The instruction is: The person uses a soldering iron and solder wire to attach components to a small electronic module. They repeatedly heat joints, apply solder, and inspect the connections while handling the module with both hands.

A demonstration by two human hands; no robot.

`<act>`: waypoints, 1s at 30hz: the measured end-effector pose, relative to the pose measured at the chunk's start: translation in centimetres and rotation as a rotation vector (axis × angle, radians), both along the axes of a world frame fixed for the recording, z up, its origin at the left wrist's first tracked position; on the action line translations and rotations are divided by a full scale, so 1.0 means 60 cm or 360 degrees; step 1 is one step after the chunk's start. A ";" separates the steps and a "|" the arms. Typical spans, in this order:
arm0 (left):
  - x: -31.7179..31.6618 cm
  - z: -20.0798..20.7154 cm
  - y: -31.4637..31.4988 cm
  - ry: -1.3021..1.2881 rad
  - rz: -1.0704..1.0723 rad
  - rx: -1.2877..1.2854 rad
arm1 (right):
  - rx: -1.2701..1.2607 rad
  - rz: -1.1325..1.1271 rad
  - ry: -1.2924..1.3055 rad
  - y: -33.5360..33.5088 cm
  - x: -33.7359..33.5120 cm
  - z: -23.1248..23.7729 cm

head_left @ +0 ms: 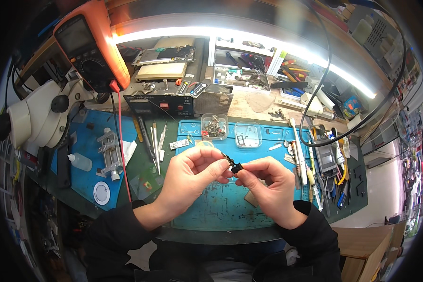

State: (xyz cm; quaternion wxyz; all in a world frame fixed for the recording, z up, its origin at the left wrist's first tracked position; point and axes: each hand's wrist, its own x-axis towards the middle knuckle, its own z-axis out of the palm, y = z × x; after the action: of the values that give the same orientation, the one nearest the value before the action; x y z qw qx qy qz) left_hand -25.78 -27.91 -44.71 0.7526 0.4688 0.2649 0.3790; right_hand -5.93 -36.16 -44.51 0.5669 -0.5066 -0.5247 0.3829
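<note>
Above the blue work mat (207, 212), both my hands pinch a small black part (236, 167) that looks like a piece of electronics; its exact kind is too small to tell. My left hand (185, 175) grips its upper left end between thumb and fingers. On its right end, the thumb and index finger of my right hand (270, 190) are closed. Just beyond my hands stand a clear box of small metal screws or parts (215, 127) and a second clear box (248, 136) with a few small pieces. A flat brownish piece (251, 199) lies partly behind my right hand.
At left are an orange multimeter (91, 49) with hanging leads, a white microscope arm (35, 115), a metal clamp (110, 152) and a small bottle (80, 162). Tweezers (155, 146) lie nearby. Pliers and syringes (315, 190) crowd the right; a black cable (328, 33) loops overhead.
</note>
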 end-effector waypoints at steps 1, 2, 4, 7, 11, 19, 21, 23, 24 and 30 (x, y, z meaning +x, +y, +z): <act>0.000 0.000 0.000 -0.0012 -0.0002 0.0002 | 0.0007 0.0001 -0.0002 0.000 0.000 0.001; 0.000 0.001 -0.001 -0.0024 -0.0005 0.0005 | 0.0013 0.0001 -0.0005 -0.001 0.000 0.004; -0.002 0.004 -0.001 -0.0003 -0.0015 0.0035 | 0.0024 -0.0003 -0.0013 -0.002 0.000 0.005; -0.003 0.008 -0.003 0.0003 0.0003 0.0072 | 0.0043 -0.0020 -0.0042 -0.003 0.000 0.004; -0.003 0.007 -0.004 -0.0017 0.0016 0.0090 | 0.0085 -0.0042 -0.0095 -0.003 -0.001 0.007; -0.001 0.003 -0.004 -0.0079 0.0022 0.0120 | 0.0105 -0.0027 -0.0080 -0.001 0.000 0.000; -0.001 0.003 -0.006 -0.0099 0.0031 0.0116 | 0.0085 -0.0018 -0.0058 -0.002 -0.001 -0.002; 0.001 0.002 -0.009 -0.0133 0.0037 0.0104 | 0.0050 0.0005 0.0011 -0.004 -0.001 -0.004; 0.000 0.002 -0.010 -0.0098 0.0045 0.0173 | 0.0033 0.0018 0.0046 -0.004 -0.001 -0.004; -0.002 0.007 -0.018 0.0070 0.0128 0.0475 | -0.0098 0.0156 0.0006 -0.009 0.000 0.006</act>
State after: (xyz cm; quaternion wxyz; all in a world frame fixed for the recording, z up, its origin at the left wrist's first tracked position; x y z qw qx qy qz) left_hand -25.91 -28.97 -44.27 0.6528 0.5727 0.2405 0.4337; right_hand -5.91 -36.69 -44.15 0.5327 -0.4967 -0.5358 0.4271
